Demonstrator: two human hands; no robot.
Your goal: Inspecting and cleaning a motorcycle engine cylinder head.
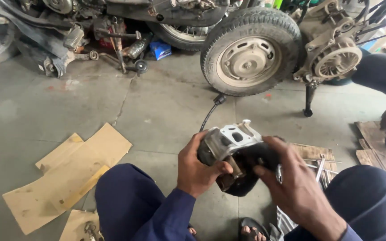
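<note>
Soft, even daylight fills the scene, with faint shadows under the wheel. The floor looks pale and slightly washed out. Wide-angle bending shows at the edges; detail is mildly soft throughout.

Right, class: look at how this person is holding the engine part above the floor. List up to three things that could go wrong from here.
1. The grimy metal engine part is gripped only by the left hand and right hand, so it might slip onto the sandalled toes below.
2. Its edges look sharp and the hands are bare, so cuts seem possible.
3. Loose tools lie by the right knee and could be knelt on.
</note>
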